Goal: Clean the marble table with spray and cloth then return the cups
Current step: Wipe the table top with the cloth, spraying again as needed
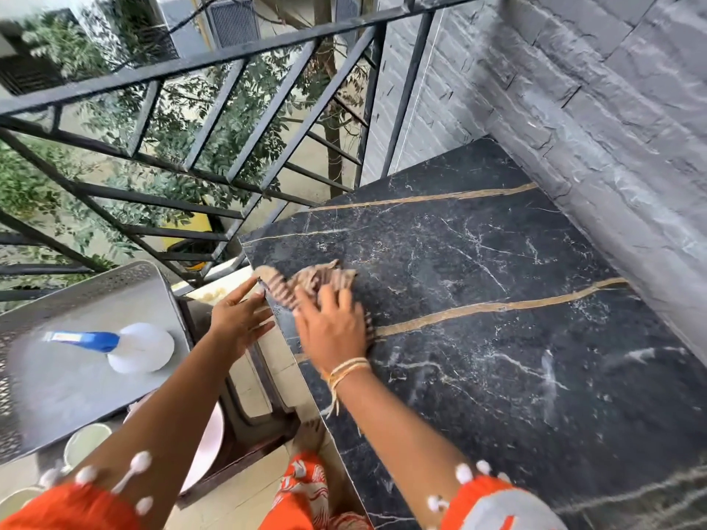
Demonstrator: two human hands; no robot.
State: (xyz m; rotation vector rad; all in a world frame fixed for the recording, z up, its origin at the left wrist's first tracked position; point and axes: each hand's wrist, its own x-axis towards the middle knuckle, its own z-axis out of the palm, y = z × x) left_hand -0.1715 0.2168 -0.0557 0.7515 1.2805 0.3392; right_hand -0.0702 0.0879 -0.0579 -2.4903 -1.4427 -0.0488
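Note:
The black marble table (497, 338) with gold veins fills the right half of the view. A striped brownish cloth (317, 281) lies near its left edge. My right hand (333, 330) presses flat on the cloth with its fingers spread; the hand is blurred. My left hand (239, 319) is held beside the table's left edge, fingers straight, its fingertips near the cloth's hanging end. A white spray bottle (137, 346) with a blue nozzle stands on the grey metal side table (76, 292) at the left. Two pale cups (86, 443) show at the lower left, one only partly.
A black metal railing (191, 154) runs behind the tables, with trees beyond. A grey stone wall (612, 128) borders the marble table on the right. Between the two tables is a narrow gap with tiled floor (267, 357) and a pink round object (208, 441).

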